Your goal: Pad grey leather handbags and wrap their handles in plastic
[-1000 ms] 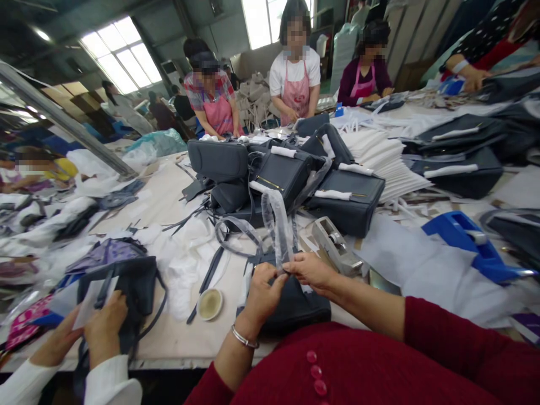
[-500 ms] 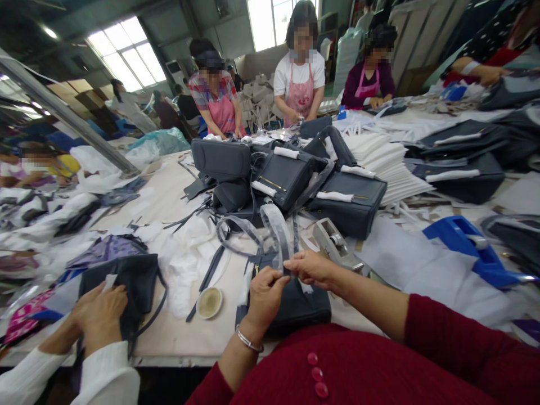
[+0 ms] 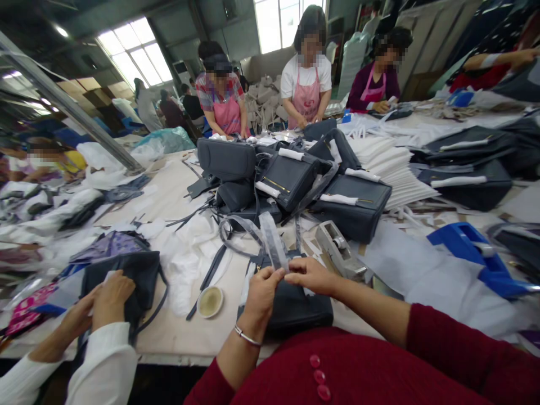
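Observation:
A dark navy handbag [image 3: 301, 316] lies on the table right in front of me. Its strap [image 3: 273, 242], covered in clear plastic film, loops up above it. My left hand [image 3: 262, 292] pinches the lower end of this strap between thumb and fingers. Beside it, my right hand [image 3: 313, 275] has its thumb and fingers closed on the same strap, fingertips nearly touching the left ones. Another film-covered strap loop [image 3: 240, 233] curves to the left behind my hands. What lies under my fingertips is too small to make out.
A metal tape dispenser [image 3: 337, 247] and a blue tape dispenser [image 3: 475, 253] stand to the right. A round tub [image 3: 210, 302] sits left of the bag. Behind is a pile of navy handbags [image 3: 287, 177]. A co-worker's hands [image 3: 110, 298] work on another bag at left.
The strap loop now stands straighter and leans left, with my hands still together at its lower end. My right fingers have shifted slightly. The camera view has shifted a little.

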`<state>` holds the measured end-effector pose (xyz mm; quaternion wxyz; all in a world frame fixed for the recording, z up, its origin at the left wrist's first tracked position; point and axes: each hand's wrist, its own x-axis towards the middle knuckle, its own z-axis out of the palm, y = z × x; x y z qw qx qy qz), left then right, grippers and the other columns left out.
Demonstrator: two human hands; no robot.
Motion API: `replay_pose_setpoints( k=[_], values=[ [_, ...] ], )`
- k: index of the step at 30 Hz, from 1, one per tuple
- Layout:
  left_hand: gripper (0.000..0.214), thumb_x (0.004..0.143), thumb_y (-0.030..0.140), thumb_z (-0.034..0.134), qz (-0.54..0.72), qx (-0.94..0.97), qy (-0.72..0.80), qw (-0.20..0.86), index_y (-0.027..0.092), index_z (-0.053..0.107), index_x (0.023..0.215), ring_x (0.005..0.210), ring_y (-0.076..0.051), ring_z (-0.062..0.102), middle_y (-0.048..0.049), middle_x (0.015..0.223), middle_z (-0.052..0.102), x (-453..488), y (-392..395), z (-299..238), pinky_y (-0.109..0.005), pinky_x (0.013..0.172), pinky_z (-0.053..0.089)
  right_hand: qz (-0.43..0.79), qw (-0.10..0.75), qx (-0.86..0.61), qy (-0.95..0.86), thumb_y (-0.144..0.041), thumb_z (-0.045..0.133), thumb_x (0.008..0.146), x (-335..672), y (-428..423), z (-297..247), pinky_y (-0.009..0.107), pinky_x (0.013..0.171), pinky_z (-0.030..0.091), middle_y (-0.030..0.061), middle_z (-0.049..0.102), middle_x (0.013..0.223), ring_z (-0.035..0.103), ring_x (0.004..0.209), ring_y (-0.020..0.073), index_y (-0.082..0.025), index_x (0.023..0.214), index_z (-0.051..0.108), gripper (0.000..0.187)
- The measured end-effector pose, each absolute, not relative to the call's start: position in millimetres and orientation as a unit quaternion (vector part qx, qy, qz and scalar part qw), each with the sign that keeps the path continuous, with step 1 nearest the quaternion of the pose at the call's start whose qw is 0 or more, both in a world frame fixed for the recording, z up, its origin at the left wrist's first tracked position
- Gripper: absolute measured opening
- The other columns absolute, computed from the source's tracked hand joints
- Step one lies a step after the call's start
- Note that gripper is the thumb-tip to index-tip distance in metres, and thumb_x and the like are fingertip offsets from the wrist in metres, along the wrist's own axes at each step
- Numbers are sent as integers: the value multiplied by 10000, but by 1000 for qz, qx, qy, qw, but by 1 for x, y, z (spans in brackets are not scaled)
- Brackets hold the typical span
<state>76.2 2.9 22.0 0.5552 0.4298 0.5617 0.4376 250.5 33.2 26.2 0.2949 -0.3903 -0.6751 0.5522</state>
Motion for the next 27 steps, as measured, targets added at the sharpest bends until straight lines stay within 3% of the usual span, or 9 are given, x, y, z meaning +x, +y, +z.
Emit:
replay_pose_setpoints(
  k=[3, 5, 11, 14, 17, 20, 22, 24, 27],
  values=[
    [369, 754, 361, 710, 406, 586, 579, 395, 170, 499, 518, 608, -105, 397, 31, 586, 421, 76, -5, 26, -251, 601, 301, 723, 253, -446, -463, -537, 602, 767, 247, 39, 27, 213, 422, 162, -71, 377, 571, 217, 439, 59, -191, 720, 489, 367],
    [330, 755, 324, 705, 389, 616, 575, 373, 173, 527, 522, 627, -115, 413, 21, 602, 453, 75, -8, 28, -258, 624, 310, 731, 262, -483, -404, -505, 653, 717, 242, 39, 27, 213, 417, 138, -89, 346, 528, 198, 426, 55, -189, 712, 497, 353],
    [410, 683, 485, 776, 389, 346, 493, 698, 141, 553, 674, 508, -62, 321, 56, 555, 403, 70, 3, 21, -213, 496, 238, 454, 331, -401, -724, -269, 606, 777, 241, 29, 21, 236, 594, 342, -18, 463, 609, 433, 618, 110, -165, 573, 522, 244],
    [435, 612, 418, 850, 425, 237, 458, 744, 146, 524, 710, 479, -34, 268, 87, 562, 348, 71, 9, 17, -188, 462, 190, 362, 333, -347, -798, -225, 549, 826, 246, 29, 16, 261, 674, 380, 19, 523, 723, 470, 709, 136, -172, 650, 558, 183],
    [405, 646, 436, 816, 447, 300, 503, 676, 153, 526, 670, 493, -49, 300, 74, 561, 369, 73, 7, 17, -201, 468, 224, 461, 316, -379, -737, -353, 599, 819, 251, 35, 17, 239, 584, 359, -1, 482, 679, 430, 635, 120, -177, 654, 527, 252],
    [362, 707, 373, 757, 412, 500, 554, 523, 159, 511, 549, 579, -90, 390, 37, 580, 431, 72, 2, 21, -231, 550, 298, 696, 258, -410, -530, -570, 581, 788, 252, 44, 21, 208, 437, 213, -70, 350, 550, 249, 463, 71, -194, 666, 463, 413],
    [313, 727, 307, 726, 383, 594, 543, 452, 165, 528, 530, 636, -112, 430, 19, 617, 483, 70, 0, 25, -244, 608, 326, 778, 237, -412, -410, -600, 627, 726, 250, 48, 22, 205, 416, 136, -105, 291, 510, 151, 432, 55, -205, 689, 443, 437],
    [269, 716, 305, 732, 371, 605, 531, 464, 170, 562, 557, 634, -118, 433, 15, 624, 499, 67, 1, 28, -248, 612, 330, 781, 245, -428, -385, -557, 680, 679, 246, 48, 21, 207, 417, 129, -113, 293, 494, 152, 424, 52, -201, 703, 464, 417],
    [333, 684, 432, 767, 367, 471, 518, 612, 157, 585, 635, 544, -90, 375, 37, 575, 443, 66, 8, 26, -235, 531, 287, 643, 280, -470, -535, -462, 639, 747, 239, 42, 15, 219, 457, 251, -62, 389, 506, 326, 458, 79, -178, 651, 527, 320]
  ],
)
